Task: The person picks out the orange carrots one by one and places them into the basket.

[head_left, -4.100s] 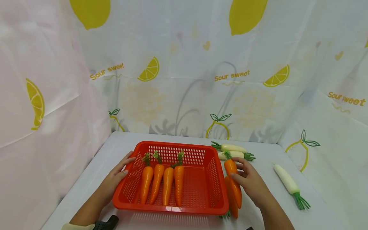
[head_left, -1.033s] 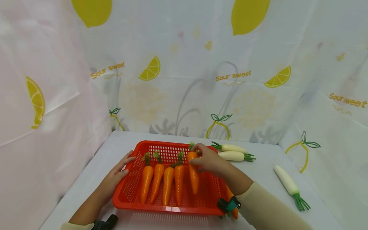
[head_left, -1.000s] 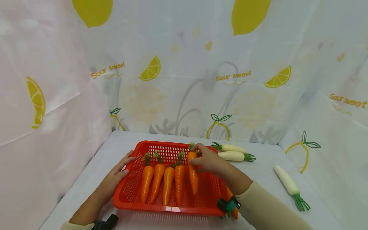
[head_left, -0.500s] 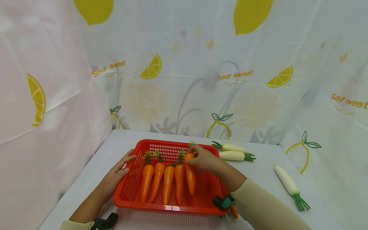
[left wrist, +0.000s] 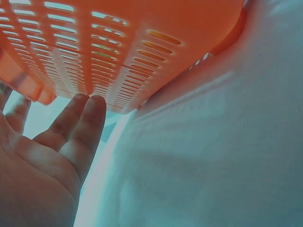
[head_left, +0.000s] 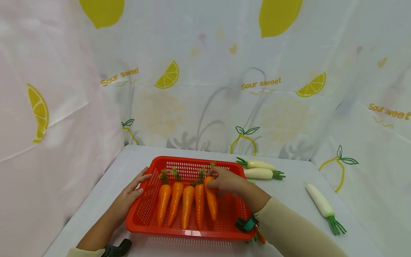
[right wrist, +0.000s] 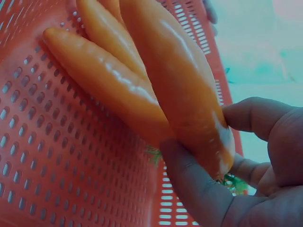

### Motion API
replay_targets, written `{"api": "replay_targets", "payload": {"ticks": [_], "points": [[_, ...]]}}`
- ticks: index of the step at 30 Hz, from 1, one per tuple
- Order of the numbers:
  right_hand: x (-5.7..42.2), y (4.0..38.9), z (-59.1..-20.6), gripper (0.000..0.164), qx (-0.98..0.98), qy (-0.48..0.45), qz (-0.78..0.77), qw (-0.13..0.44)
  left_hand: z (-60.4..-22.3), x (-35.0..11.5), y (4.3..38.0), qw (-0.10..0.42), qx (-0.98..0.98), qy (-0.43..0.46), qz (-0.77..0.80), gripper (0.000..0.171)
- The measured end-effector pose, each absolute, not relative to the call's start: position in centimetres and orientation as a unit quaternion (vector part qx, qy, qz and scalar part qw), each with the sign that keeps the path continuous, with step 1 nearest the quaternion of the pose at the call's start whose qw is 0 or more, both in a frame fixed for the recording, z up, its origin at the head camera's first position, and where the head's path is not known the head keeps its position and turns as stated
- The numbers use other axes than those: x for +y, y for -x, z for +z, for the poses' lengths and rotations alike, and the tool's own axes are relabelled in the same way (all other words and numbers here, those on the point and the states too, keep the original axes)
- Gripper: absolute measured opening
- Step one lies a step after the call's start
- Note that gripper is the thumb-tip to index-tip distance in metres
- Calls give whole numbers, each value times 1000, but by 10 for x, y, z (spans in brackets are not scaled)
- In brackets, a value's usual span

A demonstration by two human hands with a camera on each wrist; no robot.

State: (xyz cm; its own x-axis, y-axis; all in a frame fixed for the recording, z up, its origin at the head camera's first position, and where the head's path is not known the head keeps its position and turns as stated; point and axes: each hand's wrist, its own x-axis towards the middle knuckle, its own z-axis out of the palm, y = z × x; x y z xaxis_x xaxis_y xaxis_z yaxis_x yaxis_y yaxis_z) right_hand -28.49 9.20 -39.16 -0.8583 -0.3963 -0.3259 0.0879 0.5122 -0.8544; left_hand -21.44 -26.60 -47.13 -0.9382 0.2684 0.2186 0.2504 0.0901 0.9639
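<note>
My right hand (head_left: 226, 182) pinches an orange carrot (head_left: 212, 203) near its leafy end, thumb and fingers on either side. In the right wrist view the held carrot (right wrist: 175, 71) overlaps another carrot (right wrist: 104, 80) in the basket. Several carrots (head_left: 187, 207) lie side by side in the red perforated basket (head_left: 224, 235), their tops toward the back wall. The held one is just right of that row, tip pointing at me. My left hand (head_left: 126, 198) rests against the basket's left side; in the left wrist view its straight fingers (left wrist: 90, 123) touch the wall.
Two white radishes (head_left: 260, 174) lie behind the basket's right corner. A third white radish (head_left: 321, 201) lies far right on the white table (head_left: 305, 228). Part of an orange carrot (head_left: 261, 237) shows outside the basket's front right corner, mostly hidden by my right forearm.
My right hand has brought the carrot from outside the basket's right side into it, then lowered it and shifted it slightly left toward the row. My left hand has stayed in place.
</note>
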Motion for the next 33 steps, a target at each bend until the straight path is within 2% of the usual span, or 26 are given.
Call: {"api": "replay_targets", "payload": {"ticks": [33], "points": [[90, 286, -407, 29, 849, 77, -440, 283, -471, -266, 215, 14, 753, -156, 640, 49]]}}
